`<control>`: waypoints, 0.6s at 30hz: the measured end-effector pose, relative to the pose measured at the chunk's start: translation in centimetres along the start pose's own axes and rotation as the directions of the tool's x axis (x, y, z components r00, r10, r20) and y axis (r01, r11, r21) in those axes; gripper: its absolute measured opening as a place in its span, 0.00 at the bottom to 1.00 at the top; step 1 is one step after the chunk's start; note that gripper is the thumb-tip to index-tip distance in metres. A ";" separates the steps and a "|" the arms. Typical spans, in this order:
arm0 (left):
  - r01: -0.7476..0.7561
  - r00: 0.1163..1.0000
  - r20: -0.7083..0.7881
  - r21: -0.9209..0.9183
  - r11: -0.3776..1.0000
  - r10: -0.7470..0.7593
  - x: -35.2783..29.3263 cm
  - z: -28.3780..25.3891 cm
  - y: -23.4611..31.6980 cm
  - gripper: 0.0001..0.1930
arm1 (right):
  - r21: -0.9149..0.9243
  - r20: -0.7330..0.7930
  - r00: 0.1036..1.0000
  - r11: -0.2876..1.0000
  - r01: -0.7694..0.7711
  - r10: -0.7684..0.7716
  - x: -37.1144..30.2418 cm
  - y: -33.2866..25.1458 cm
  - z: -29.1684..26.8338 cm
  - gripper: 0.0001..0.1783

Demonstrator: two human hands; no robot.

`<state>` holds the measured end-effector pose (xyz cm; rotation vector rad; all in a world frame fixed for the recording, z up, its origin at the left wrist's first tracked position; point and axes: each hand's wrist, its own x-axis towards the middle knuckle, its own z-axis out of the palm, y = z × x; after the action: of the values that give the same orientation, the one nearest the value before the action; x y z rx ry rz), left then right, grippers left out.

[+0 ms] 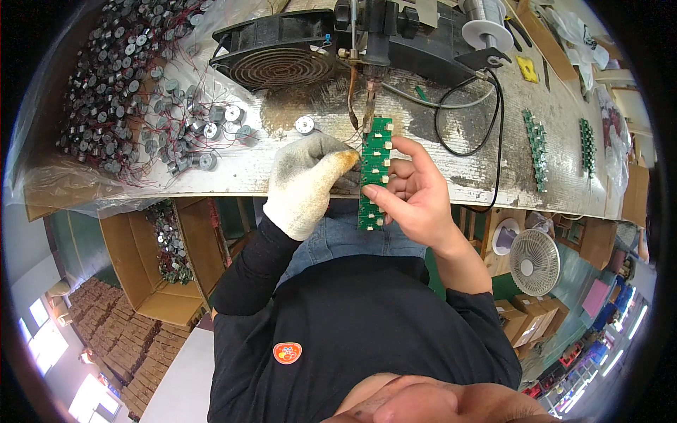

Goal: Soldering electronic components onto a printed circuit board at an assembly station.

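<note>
My right hand (416,187), bare, grips a long green circuit board (377,151) by its right side and lower part, thumb on top. Small white connectors run along the board's right edge. On my left hand (307,173) is a whitish knitted glove with a stained orange-brown fingertip. Its thumb and finger pinch together at the board's left edge; what lies between them is too small to make out. A small round motor (305,125) sits just beyond the gloved knuckles. Above the board's far end, the soldering machine's tip (369,106) points down, touching or nearly touching it.
A heap of small motors (106,106) with red wires covers the left of the bench. Behind stand a black fan (282,67) and a solder wire spool (486,28). A black cable (499,134) loops at right, near more green boards (537,151). A cardboard box (151,282) is below left.
</note>
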<state>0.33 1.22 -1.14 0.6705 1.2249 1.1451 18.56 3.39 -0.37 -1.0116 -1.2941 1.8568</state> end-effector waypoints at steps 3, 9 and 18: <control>-0.036 0.999 -0.008 -0.021 0.999 0.036 -0.2 0.3 0.3 0.07 | 0.004 0.007 1.000 1.000 0.007 -0.007 -0.1 -0.2 0.0 0.31; 0.017 1.000 -0.006 -0.023 1.000 -0.017 -0.2 0.1 -0.3 0.07 | -0.020 0.001 1.000 1.000 -0.008 0.008 -0.3 0.3 -0.1 0.31; 0.083 0.997 0.003 -0.067 0.994 -0.083 0.2 0.2 0.4 0.07 | -0.013 -0.009 1.000 1.000 0.020 -0.020 0.0 0.4 -0.1 0.30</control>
<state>0.38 1.51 -0.83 0.5640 1.1978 1.1120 18.66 3.35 -0.74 -1.0092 -1.3082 1.8286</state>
